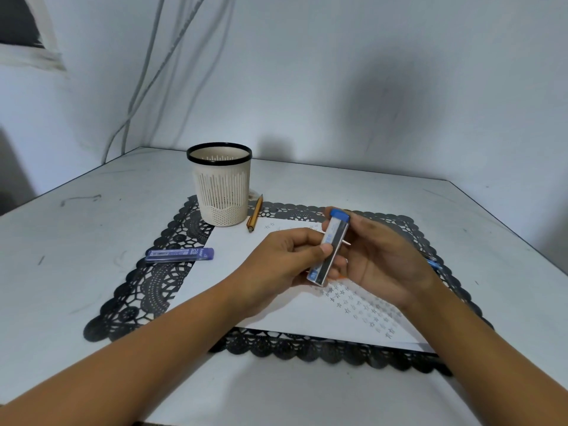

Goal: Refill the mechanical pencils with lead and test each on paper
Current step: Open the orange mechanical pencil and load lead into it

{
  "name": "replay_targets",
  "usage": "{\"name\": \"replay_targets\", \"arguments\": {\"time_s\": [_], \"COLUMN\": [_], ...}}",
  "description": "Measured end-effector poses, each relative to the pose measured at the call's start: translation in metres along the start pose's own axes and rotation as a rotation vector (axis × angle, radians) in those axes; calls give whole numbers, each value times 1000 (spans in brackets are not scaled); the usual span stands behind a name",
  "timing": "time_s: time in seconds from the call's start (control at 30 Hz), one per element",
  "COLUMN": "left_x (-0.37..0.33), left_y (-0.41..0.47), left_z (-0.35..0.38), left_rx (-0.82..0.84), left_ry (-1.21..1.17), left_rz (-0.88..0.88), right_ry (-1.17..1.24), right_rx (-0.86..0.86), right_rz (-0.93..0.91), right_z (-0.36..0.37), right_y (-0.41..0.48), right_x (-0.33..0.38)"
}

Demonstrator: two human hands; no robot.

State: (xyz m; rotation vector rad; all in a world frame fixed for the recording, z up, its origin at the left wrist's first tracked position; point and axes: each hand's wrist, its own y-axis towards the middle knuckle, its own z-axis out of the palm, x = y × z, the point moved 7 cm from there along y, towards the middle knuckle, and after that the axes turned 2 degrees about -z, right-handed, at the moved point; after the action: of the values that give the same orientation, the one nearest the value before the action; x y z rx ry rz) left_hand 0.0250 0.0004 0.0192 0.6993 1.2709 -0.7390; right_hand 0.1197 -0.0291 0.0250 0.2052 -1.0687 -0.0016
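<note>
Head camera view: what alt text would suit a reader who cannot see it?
A person's left hand and right hand hold a blue-capped lead case over paper marked with stars. A second case lies on the black mat; a pencil lies beside a cup.

Light: dim, cool, bluish.
Shadows: soft dark patch on the pale painted wall (390, 96).
Edges: wide-angle bending.
Focus: slightly soft.

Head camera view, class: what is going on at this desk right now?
A person holds a lead case in both hands above the paper, which is covered in pencilled stars. The left hand grips its body, and the right hand pinches the blue cap, which is on. A second lead case lies on the lace mat, and an orange pencil lies beside the pen holder.
</note>
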Motion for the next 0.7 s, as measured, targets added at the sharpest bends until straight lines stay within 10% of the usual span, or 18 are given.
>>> {"name": "replay_targets", "arguments": {"time_s": [0.3,0.53,0.7], "left_x": [-4,-26,-37], "left_y": [3,-2,1], "left_z": [-8,-19,-25], "left_rx": [-112,-307,-337], "left_ry": [105,686,888], "left_rz": [48,299,311], "right_ry": [-53,-186,-791], "right_rx": [-106,-241,-465], "right_rz": [-22,-60,-132], "right_z": [-11,-16,-22], "right_y": [2,-1,-11], "right_x": [0,7,25]}}
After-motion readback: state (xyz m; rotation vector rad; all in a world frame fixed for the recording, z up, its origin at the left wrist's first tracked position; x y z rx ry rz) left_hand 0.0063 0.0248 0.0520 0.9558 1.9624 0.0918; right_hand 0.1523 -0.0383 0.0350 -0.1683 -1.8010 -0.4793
